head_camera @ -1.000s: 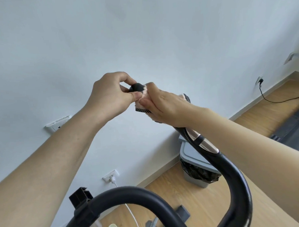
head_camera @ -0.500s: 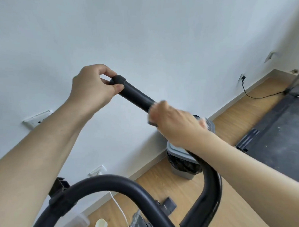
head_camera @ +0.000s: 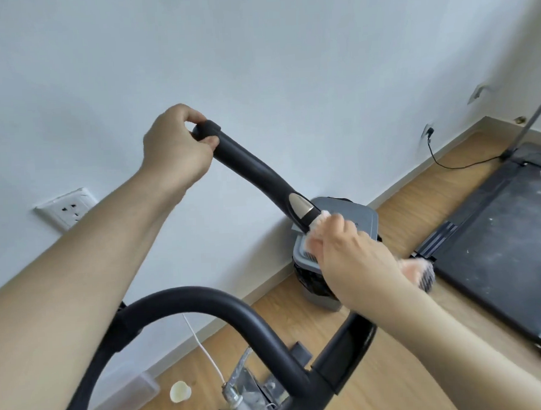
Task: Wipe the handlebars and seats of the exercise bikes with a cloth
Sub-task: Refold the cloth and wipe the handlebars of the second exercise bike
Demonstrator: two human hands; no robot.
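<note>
The right hand [head_camera: 355, 257], closed around a pale pink cloth with a dark checked edge [head_camera: 419, 272], has slid from the tip of the curved black foam handlebar [head_camera: 255, 171] down past its metallic sensor plate [head_camera: 300, 208], now right of frame centre — so most of this grip looks wiped, with the lower bend left. The left hand [head_camera: 173, 147], upper middle, still pinches the bar's end cap, steadying it. Behind the right hand stands a grey lidded bin [head_camera: 356, 215] lined with a black bag; its contents cannot be seen. At lower left, a clear plastic tub [head_camera: 128, 394] looks empty.
</note>
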